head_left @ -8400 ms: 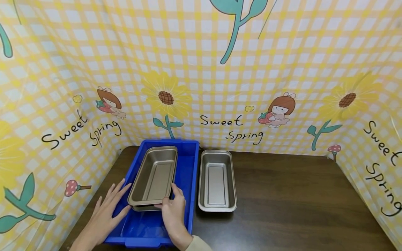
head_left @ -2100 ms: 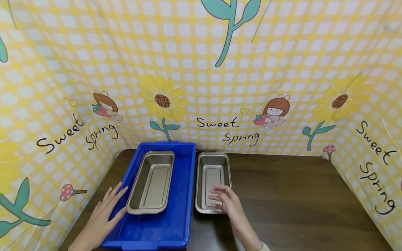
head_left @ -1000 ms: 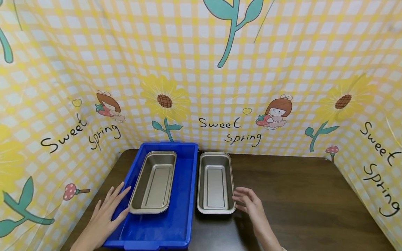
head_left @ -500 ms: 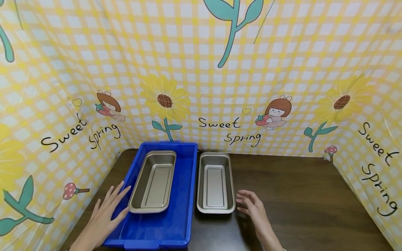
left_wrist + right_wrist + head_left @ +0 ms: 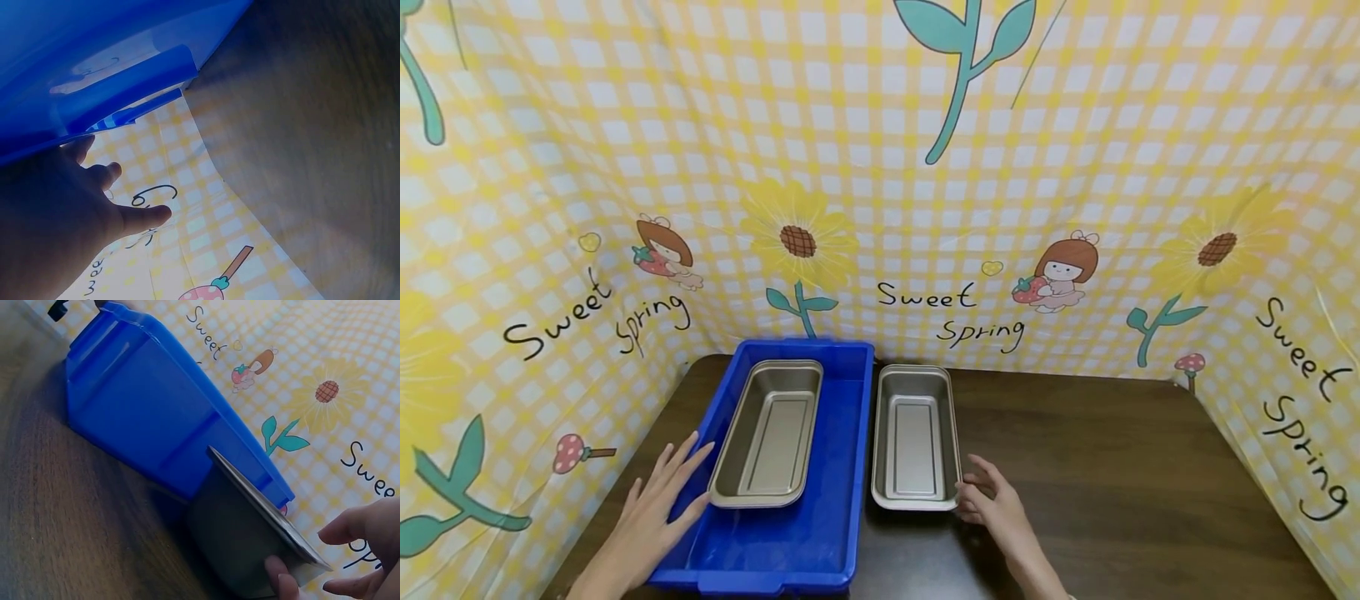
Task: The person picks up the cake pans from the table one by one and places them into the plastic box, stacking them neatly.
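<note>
A blue plastic bin [image 5: 775, 546] stands at the table's left, with a champagne-coloured metal loaf pan [image 5: 778, 442] lying in it. My left hand [image 5: 651, 521] rests at the bin's left rim, fingers straight and spread; in the left wrist view this hand [image 5: 69, 200] is dark beside the bin's wall. Right of the bin, a similar loaf pan [image 5: 916, 446] sits on the table. My right hand [image 5: 1000, 508] is at that pan's near right side, fingers loosely bent. Seen from the right wrist, fingertips reach the pan's outer wall [image 5: 237, 537] and the thumb stays off the rim.
The dark wooden table [image 5: 1120, 483] extends to the right of the pans. A yellow checked cloth [image 5: 880, 167] with printed flowers and lettering hangs around its back and sides.
My right hand has let go of the pan in the bin, passed over the other pan and come to its right side, closer now than half a second ago. The left hand stays put.
</note>
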`<action>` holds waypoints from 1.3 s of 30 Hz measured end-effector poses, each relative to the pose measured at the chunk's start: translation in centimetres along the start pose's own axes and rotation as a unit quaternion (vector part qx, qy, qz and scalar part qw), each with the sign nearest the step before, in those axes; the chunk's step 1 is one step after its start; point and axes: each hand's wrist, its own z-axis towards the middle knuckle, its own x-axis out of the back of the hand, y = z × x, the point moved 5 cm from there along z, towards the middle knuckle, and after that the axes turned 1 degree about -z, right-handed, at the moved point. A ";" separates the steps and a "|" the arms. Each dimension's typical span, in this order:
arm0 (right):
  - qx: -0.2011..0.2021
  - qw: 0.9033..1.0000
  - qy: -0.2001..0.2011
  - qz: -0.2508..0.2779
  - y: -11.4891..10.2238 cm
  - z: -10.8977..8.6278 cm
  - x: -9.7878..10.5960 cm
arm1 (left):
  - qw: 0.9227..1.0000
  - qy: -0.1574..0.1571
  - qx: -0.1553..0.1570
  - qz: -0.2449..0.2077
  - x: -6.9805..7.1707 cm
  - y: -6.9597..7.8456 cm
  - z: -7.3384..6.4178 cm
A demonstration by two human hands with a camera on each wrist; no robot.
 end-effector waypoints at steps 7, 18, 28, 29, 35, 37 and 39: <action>0.004 1.000 -0.007 0.018 0.3 -0.1 -0.6 | 1.000 0.001 -0.004 -0.002 0.1 0.0 0.0; 0.049 0.991 -0.079 0.097 1.5 0.6 -1.2 | 1.000 -0.001 0.000 -0.006 0.1 -0.1 0.0; -0.011 0.994 -0.051 0.097 0.8 0.4 -1.8 | 1.000 -0.001 0.003 -0.004 0.0 -0.1 0.0; -0.014 0.993 -0.052 0.101 0.8 0.5 -1.8 | 1.000 -0.001 0.003 -0.004 0.0 0.0 0.0; -0.012 0.989 -0.068 0.133 0.3 0.0 -1.7 | 1.000 0.001 0.001 -0.007 0.0 0.0 0.0; -0.010 0.987 -0.071 0.142 0.0 -0.1 -1.7 | 1.000 0.002 0.000 -0.007 0.0 0.1 0.0; -0.008 0.986 -0.069 0.148 -0.1 -0.2 -1.7 | 1.000 0.004 -0.003 -0.006 0.0 0.1 0.0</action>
